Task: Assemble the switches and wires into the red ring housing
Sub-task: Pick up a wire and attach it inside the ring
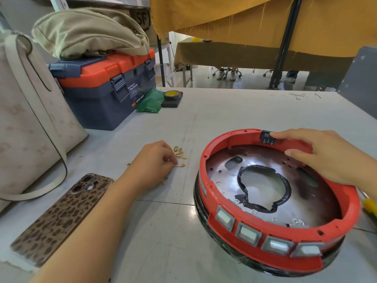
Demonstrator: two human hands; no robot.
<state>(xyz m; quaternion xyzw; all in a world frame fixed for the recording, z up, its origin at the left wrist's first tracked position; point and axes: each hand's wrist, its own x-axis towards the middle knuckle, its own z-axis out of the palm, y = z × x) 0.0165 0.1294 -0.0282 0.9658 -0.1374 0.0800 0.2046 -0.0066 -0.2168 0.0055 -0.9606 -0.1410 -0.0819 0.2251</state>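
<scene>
The red ring housing [212,193] lies on the table at the right, with a metal plate with a cut-out inside it. Several grey-framed switches [247,233] sit in its near wall, and a black switch [266,137] sits in the far rim. My right hand [324,154] rests on the far right rim, fingers round it, fingertips touching the black switch. My left hand [153,164] pinches a small white-wired brass terminal from a heap of brass terminals [179,155] left of the ring.
A phone in a leopard case [61,217] lies at the near left. A cream bag [30,119], a blue and orange toolbox [106,86], a green packet [150,101] and a tape roll [172,94] stand at the back left. A yellow tool [370,207] peeks out right of the ring.
</scene>
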